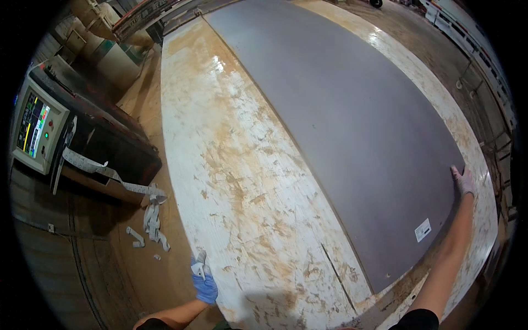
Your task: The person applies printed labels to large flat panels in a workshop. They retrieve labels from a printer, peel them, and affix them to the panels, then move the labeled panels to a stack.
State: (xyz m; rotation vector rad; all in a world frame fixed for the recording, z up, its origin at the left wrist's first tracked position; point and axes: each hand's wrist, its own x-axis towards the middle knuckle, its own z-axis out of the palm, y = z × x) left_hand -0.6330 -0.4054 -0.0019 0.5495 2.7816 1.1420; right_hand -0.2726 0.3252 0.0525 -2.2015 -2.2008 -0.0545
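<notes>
The board (341, 126) runs lengthwise up the surface (236, 192), right hand (463, 181) spread at the board's edge; left hand (205, 285) (farther, by surface's left edge) grasps a white thing (198, 269).

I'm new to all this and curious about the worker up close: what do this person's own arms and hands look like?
The left hand wears a blue glove, greyer toward the fingertips. The right hand wears a paler, whitish glove. Both forearms are bare, and black sleeves show at the picture's lower edge.
</notes>
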